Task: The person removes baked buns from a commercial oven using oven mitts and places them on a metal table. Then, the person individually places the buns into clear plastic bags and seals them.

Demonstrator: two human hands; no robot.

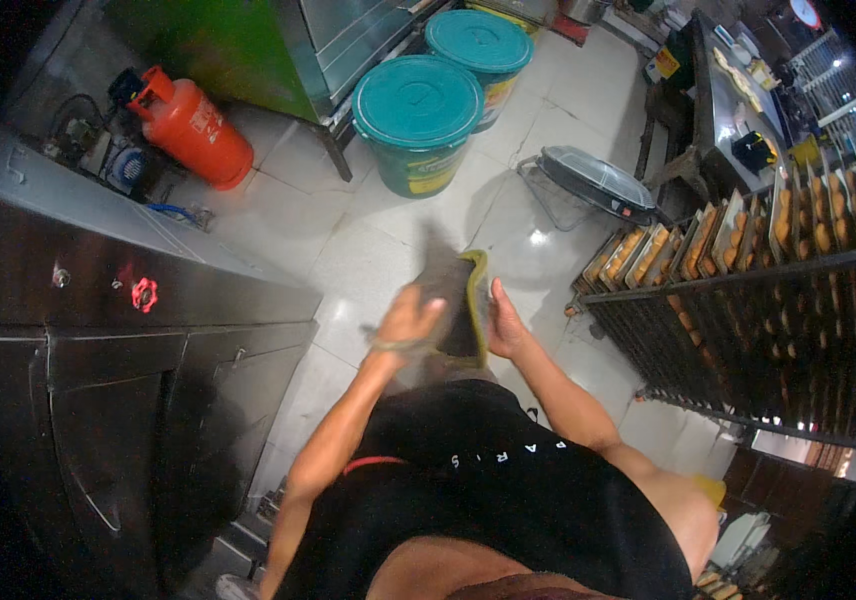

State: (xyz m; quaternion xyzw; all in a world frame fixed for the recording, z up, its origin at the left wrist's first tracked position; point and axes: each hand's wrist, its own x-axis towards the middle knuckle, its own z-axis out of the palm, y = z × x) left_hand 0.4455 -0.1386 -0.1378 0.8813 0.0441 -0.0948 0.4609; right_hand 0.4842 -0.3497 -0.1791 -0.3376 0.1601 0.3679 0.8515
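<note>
A dark cloth pad (461, 322) with yellow-green edging is held in front of my body, bent and standing roughly on edge. My left hand (407, 322), blurred by motion, is on its left side with the thumb lying over the cloth. A band circles the left wrist. On the other side of the pad, my right hand (506, 322) is held upright with its palm toward the cloth. Its fingers are partly hidden, and whether they grip the pad cannot be seen.
A steel oven (112, 360) with a red valve knob (145, 295) is at left. Ahead are a red gas cylinder (199, 135) and lidded teal buckets (419, 105). A floor fan (596, 180) stands near a rack (728, 289) with trays of bread, and a steel table (732, 112) is beyond.
</note>
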